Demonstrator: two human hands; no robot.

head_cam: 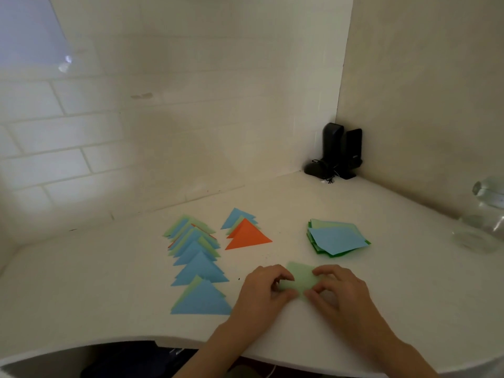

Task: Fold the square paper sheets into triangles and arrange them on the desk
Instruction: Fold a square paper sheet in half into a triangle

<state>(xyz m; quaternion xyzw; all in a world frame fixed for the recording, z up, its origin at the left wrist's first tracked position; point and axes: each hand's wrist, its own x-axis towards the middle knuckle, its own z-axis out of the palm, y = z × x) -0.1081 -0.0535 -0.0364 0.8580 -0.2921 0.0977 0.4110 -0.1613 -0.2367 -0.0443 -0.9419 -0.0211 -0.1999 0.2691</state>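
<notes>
Folding under way: left hand (pixel 263 286) and right hand (pixel 334 285) pinch the light green sheet (pixel 302 278), fingers curled on it, on the table (pixel 109 282). Next likely: align corners, crease.

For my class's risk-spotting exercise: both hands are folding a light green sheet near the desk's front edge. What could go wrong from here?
1. The left hand and right hand pinch the light green sheet unevenly, so the corners may not meet.
2. The left forearm lies near the nearest blue triangle and could nudge the row.
3. The unfolded stack looks fanned; a sheet could slide off.
</notes>
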